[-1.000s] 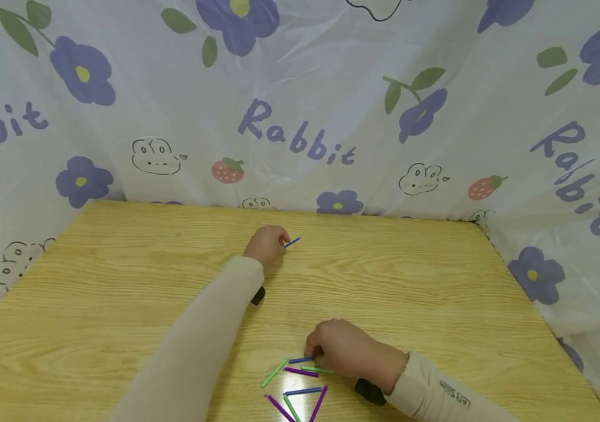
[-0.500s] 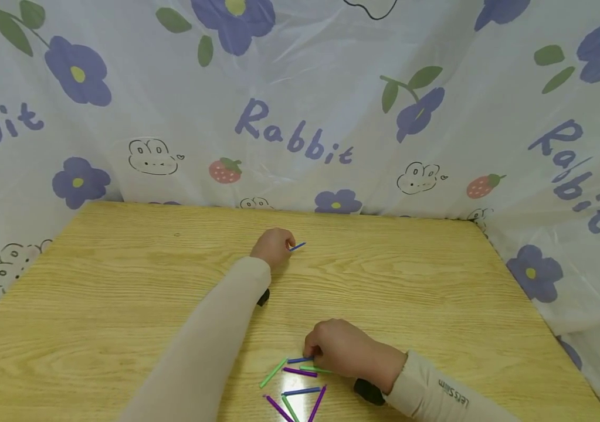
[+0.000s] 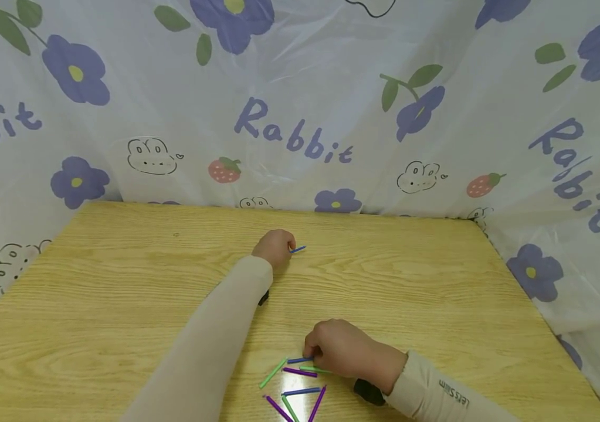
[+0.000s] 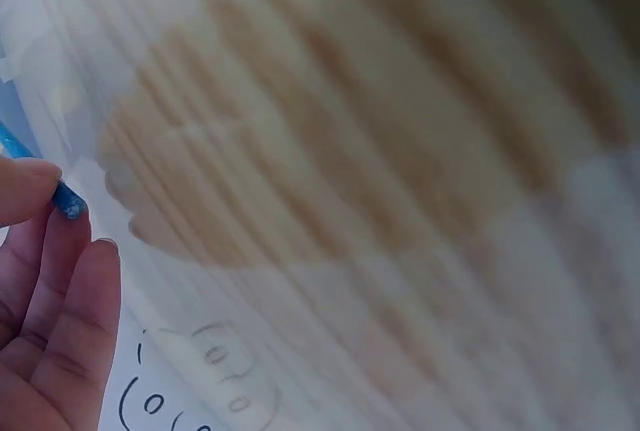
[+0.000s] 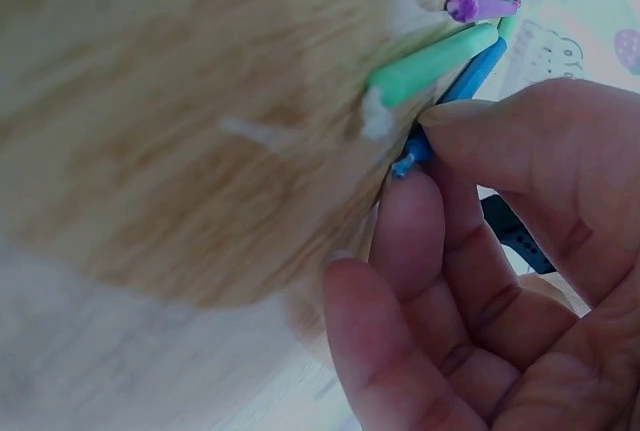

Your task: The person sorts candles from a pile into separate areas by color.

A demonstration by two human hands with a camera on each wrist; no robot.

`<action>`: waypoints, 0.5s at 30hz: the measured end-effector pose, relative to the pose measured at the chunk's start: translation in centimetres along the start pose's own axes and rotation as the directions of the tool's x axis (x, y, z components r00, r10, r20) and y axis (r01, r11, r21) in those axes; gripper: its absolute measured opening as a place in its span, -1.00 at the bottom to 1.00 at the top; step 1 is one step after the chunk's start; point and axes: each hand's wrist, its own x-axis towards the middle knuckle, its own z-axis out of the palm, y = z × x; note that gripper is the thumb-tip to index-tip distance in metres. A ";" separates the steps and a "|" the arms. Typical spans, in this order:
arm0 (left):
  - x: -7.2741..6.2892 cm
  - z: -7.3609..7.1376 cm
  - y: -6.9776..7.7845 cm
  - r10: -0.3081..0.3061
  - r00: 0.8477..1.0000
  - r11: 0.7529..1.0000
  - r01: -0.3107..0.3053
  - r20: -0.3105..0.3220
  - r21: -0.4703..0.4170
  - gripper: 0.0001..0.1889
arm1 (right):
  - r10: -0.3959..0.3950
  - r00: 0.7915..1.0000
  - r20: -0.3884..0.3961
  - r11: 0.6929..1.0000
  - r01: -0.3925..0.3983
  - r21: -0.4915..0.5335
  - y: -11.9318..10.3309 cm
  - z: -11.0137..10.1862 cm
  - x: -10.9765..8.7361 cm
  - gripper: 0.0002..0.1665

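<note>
Far out over the table [image 3: 410, 293], my left hand [image 3: 274, 249] pinches a thin blue candle [image 3: 298, 249] between thumb and fingers. Its end [image 4: 70, 203] shows between the fingertips in the left wrist view. Closer in, my right hand [image 3: 344, 349] pinches the end of another blue candle [image 5: 470, 76], which lies low at the table surface. Right beside that one lies a green candle [image 5: 425, 66], partly behind the hand in the head view. A purple candle [image 3: 300, 372] lies just in front of it, and a second green candle [image 3: 273, 373] slants off to the left.
Near the front edge of the view, a blue candle [image 3: 301, 391], two purple candles, one of them [image 3: 318, 403] on the right, and a green candle [image 3: 290, 408] lie close together. A printed curtain [image 3: 300, 105] hangs behind the table and along both sides.
My left hand has shifted slightly right and nearer with its blue candle, and that candle now lies flatter. My right hand stays in place on the other blue candle.
</note>
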 end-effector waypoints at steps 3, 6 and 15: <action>0.1 0.0 0.1 -0.004 1.000 1.000 0.004 0.010 0.012 -0.82 | -0.002 1.000 0.000 1.000 0.002 -0.007 0.0 -0.1 0.0 -0.75; 0.2 0.2 0.1 0.000 1.000 1.000 0.000 0.016 0.023 -0.81 | -0.002 1.000 0.000 1.000 0.002 -0.011 0.0 -0.1 0.0 -0.76; 0.5 0.3 -0.1 0.020 0.999 1.000 -0.021 0.032 0.024 -0.81 | -0.004 1.000 -0.007 1.000 0.004 -0.008 0.0 0.0 -0.1 -0.75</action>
